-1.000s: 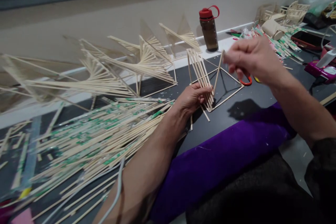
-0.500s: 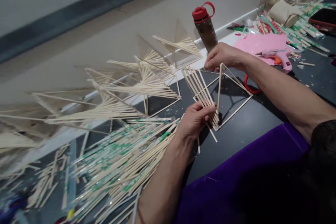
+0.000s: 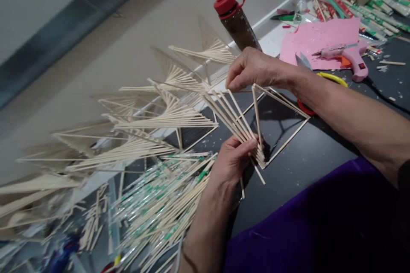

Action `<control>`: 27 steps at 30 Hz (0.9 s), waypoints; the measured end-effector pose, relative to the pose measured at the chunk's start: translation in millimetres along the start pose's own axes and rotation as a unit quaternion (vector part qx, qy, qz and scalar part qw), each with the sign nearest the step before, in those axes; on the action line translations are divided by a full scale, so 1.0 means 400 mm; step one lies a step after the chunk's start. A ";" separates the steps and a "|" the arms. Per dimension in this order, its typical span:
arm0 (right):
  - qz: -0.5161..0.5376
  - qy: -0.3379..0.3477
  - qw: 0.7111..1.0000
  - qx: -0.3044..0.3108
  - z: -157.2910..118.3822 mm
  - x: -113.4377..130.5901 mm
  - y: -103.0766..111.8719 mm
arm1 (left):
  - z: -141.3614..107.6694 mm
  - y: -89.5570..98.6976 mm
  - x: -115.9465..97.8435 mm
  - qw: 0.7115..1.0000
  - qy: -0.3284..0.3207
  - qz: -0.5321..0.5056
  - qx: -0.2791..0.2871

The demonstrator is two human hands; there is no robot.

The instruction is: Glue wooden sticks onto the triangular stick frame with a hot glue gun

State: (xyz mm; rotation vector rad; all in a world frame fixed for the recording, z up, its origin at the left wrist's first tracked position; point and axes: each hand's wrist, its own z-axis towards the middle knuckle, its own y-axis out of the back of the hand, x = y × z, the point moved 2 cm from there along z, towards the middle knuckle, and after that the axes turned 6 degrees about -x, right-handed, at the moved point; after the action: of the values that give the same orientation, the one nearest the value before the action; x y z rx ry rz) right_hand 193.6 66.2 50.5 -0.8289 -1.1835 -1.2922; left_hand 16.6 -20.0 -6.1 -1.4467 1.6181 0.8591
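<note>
Beyond the grip, a plain, pale grey wall [image 3: 179,13] tilted right across the view! High to the left of the grip, a dark blue-grey band [image 3: 57,37] cut diagonally over it, and there, a thin wire-like piece [image 3: 86,1] crossed its lower edge. Past the grip, down at the wall's foot, ran a white ledge [image 3: 273,46], with soft shadows above it. And below the grip? A dark grey tabletop [image 3: 294,175], catching a dull sheen off to the right under dim, cool light.
</note>
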 end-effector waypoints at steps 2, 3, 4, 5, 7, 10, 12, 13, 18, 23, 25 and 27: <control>0.012 0.001 1.000 -0.005 -0.001 0.000 -0.002 | 0.001 -0.001 0.000 1.000 -0.002 -0.002 0.004; 0.018 -0.006 1.000 -0.008 -0.002 0.000 -0.004 | 0.001 -0.001 0.001 1.000 -0.004 -0.004 0.006; 0.024 -0.016 1.000 -0.011 -0.004 -0.001 -0.005 | 0.002 -0.001 0.001 1.000 -0.003 -0.006 0.009; 0.031 -0.024 0.999 -0.013 -0.005 -0.002 -0.006 | 0.003 0.000 0.002 1.000 -0.002 -0.006 0.010; 0.044 -0.032 0.998 -0.011 -0.005 -0.004 -0.008 | 0.004 0.002 0.003 1.000 0.002 -0.007 0.009; 0.059 -0.046 0.997 0.007 0.000 -0.015 -0.012 | 0.006 0.005 0.004 1.000 0.005 -0.008 0.005; 0.079 -0.056 0.995 0.021 0.006 -0.025 -0.015 | 0.008 0.007 0.005 1.000 0.005 -0.007 0.003; 0.092 -0.057 0.994 0.028 0.010 -0.030 -0.016 | 0.008 0.008 0.006 1.000 0.006 -0.005 0.001; 0.127 -0.032 0.989 0.075 0.020 -0.039 -0.018 | 0.009 0.007 0.008 1.000 0.001 0.001 0.001; 0.116 -0.066 0.988 0.081 0.026 -0.046 -0.014 | 0.005 0.003 0.006 1.000 0.004 -0.002 0.013; 0.109 -0.070 0.988 0.082 0.030 -0.054 -0.013 | 0.005 0.004 0.007 1.000 0.002 0.000 0.011; 0.106 -0.069 0.988 0.091 0.034 -0.062 -0.014 | 0.006 0.005 0.008 1.000 -0.001 0.002 0.005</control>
State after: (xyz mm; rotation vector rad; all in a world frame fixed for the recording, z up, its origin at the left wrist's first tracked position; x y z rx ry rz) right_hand 188.4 85.1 29.3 -0.8928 -1.2647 -0.9513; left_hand 14.9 -19.2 -9.9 -1.4361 1.6220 0.8540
